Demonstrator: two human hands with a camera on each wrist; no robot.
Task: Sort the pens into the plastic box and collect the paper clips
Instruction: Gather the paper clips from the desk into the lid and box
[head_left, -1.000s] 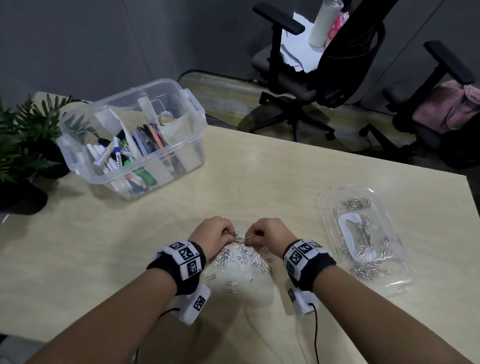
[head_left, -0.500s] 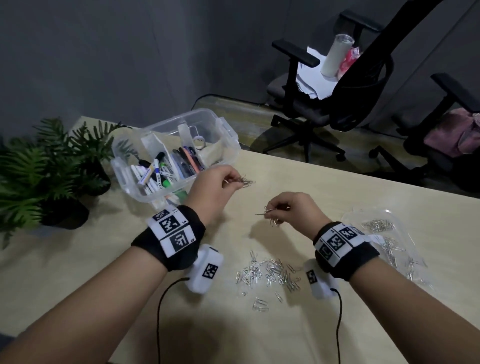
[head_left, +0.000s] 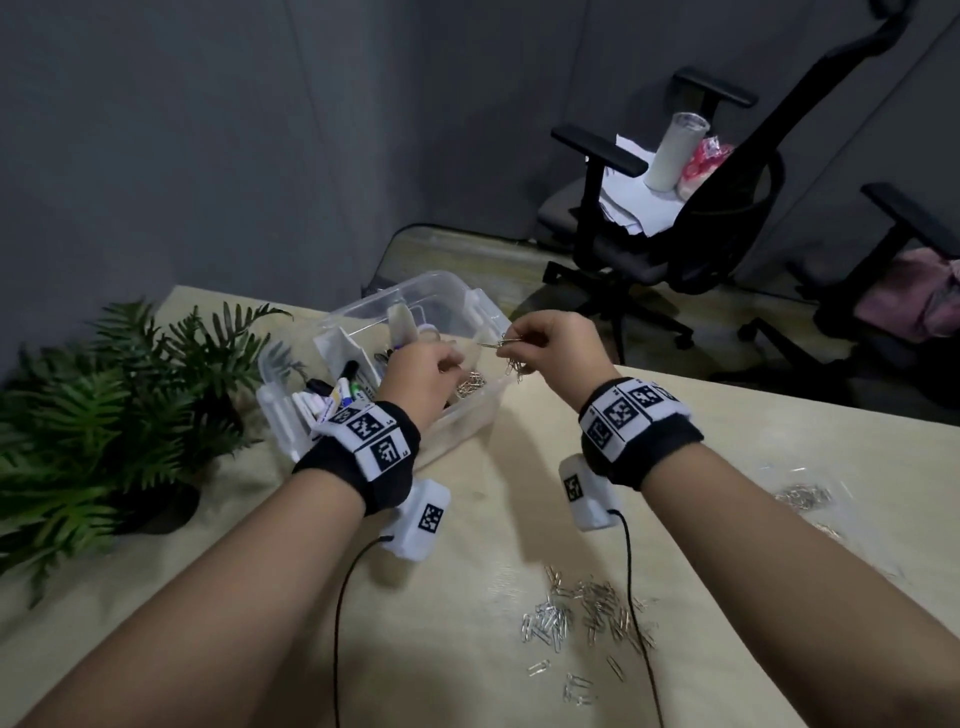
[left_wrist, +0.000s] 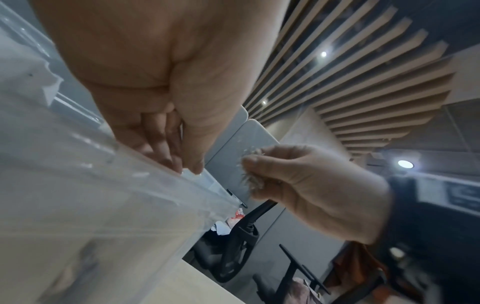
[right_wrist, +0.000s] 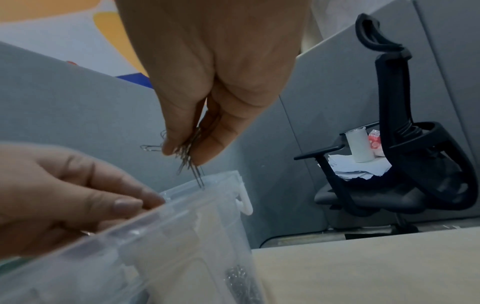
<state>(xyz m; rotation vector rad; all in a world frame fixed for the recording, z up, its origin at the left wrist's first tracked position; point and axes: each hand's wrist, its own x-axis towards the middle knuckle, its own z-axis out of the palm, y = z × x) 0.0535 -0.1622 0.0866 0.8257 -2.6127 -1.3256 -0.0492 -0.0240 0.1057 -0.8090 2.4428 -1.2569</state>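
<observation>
Right hand above clear plastic box, fingers pinching bunch of paper clips — bunch dangling over box rim. Left hand low over box, fingers loosely extended, holding nothing visible. Pens already upright in box's left compartment; small heap of clips in box's near right corner. Loose pile of clips on table near person, more clips at right — collecting looks partly done, plenty left.

Head looks down; wrists upward, sharing the box.
</observation>
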